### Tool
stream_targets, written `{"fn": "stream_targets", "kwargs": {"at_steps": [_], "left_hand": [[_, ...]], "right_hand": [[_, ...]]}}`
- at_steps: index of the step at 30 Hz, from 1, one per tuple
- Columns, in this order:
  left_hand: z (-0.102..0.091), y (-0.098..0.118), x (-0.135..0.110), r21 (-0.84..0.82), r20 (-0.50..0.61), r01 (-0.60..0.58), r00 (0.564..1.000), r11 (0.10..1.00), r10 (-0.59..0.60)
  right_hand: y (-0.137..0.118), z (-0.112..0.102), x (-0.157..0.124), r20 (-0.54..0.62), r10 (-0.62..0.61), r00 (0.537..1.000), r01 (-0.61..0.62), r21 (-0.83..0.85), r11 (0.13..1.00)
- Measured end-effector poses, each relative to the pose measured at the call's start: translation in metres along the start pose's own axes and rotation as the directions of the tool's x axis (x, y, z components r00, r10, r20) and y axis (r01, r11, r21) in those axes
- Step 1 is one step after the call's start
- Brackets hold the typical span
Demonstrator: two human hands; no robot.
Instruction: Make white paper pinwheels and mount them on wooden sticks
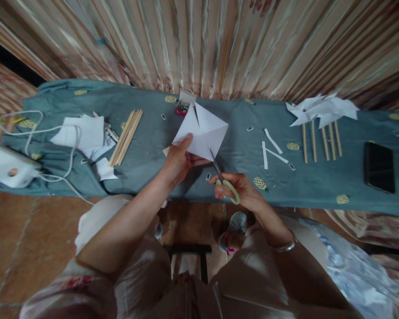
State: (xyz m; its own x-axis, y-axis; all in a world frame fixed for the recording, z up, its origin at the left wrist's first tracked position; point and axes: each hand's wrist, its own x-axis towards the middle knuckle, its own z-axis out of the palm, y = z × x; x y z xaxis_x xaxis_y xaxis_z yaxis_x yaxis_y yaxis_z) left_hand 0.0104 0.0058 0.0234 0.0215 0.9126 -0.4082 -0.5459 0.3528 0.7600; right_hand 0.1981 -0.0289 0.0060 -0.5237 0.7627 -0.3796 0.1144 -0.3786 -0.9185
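Observation:
My left hand (178, 160) pinches the near left edge of a white square of paper (204, 128), held just above the blue-grey cloth (153, 146). The paper has fold creases and a cut slit near its top corner. My right hand (239, 189) grips green-handled scissors (223, 179), whose blades point up into the paper's lower corner.
Left on the cloth lie a bundle of wooden sticks (126, 136), white paper pieces (83, 133), a white device (5, 165) and its cable (49, 130). A small pin box (183, 105) sits behind the paper. Right: paper strips (272, 148), finished pinwheels on sticks (322, 113), a black phone (379, 167).

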Motion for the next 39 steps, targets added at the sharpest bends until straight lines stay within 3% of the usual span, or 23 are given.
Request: {"fn": "stream_targets", "kwargs": {"at_steps": [12,26,39], "left_hand": [[0.0016,0.0006,-0.0025,0.0,-0.007,0.009,1.0,1.0,-0.009],[0.0023,0.0019,-0.0034,0.018,-0.013,-0.007,1.0,1.0,0.007],[0.0019,-0.0049,-0.0037,0.014,-0.011,0.036,0.999,0.999,-0.036]], "right_hand": [[-0.0003,0.0,0.0012,-0.001,-0.031,1.0,0.031,-0.017,0.999],[0.004,0.003,0.0058,-0.073,0.069,0.995,-0.057,0.151,0.987],[0.0021,0.005,0.0045,-0.093,-0.015,0.996,0.021,0.07,0.997]]}}
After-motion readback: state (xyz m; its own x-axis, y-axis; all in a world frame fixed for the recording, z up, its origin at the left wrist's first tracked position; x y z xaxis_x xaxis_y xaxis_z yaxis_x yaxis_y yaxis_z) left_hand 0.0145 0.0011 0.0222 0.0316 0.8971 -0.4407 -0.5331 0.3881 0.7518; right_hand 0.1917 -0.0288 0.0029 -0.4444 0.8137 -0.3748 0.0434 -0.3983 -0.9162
